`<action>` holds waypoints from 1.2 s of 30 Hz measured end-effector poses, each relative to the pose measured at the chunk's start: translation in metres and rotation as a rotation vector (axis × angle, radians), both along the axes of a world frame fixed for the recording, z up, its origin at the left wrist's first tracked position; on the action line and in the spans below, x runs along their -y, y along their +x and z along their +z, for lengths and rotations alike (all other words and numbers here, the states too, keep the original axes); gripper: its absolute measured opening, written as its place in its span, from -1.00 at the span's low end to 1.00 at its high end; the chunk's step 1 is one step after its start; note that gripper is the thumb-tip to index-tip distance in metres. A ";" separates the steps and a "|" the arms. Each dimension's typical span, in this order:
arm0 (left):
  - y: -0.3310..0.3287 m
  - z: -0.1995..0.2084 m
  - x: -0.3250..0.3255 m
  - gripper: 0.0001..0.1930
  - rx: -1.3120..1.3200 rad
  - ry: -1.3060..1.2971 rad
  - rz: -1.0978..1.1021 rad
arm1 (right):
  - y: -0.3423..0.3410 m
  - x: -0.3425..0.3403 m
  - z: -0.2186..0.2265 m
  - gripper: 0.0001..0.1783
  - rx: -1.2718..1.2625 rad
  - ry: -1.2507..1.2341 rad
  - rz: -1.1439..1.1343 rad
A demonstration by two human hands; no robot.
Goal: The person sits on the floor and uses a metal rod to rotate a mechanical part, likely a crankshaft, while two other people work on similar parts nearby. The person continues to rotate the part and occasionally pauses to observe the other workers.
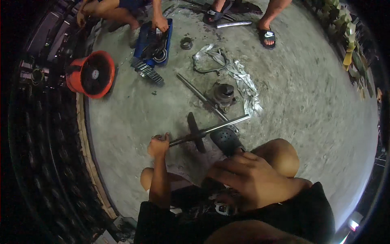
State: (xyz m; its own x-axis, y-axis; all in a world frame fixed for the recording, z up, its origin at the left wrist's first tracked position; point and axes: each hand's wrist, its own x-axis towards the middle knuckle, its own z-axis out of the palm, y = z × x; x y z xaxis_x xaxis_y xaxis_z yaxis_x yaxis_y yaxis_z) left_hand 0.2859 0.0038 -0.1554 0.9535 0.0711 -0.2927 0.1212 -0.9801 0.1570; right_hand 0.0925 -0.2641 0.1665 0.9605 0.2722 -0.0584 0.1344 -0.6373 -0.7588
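Note:
My left hand is closed around the near end of a long metal bar. The bar slants up to the right and has a dark flat crosspiece across its middle. Close to the camera is my right hand, its fingers bent together over my lap; what they hold, if anything, is hidden. Just beyond it shows my dark clog with holes. A second metal rod lies on the floor, passing beside a round, greasy metal housing.
Far left, another person's hand reaches into a blue tray of metal parts. A toothed gear leans by it. An orange bucket stands left. A metal ring, a crumpled whitish cloth and a second person's sandalled foot lie beyond.

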 end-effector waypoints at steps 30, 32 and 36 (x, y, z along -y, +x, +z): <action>-0.009 0.039 0.021 -0.51 -0.071 -0.008 0.030 | -0.023 0.018 0.011 -0.35 0.223 -0.324 -0.415; -0.011 0.037 0.028 -0.53 -0.060 -0.035 0.012 | -0.027 0.037 0.009 -0.32 0.255 -0.278 -0.609; -0.011 0.048 0.030 -0.55 -0.077 -0.039 -0.005 | 0.003 0.144 -0.052 -0.29 0.047 -0.215 -0.522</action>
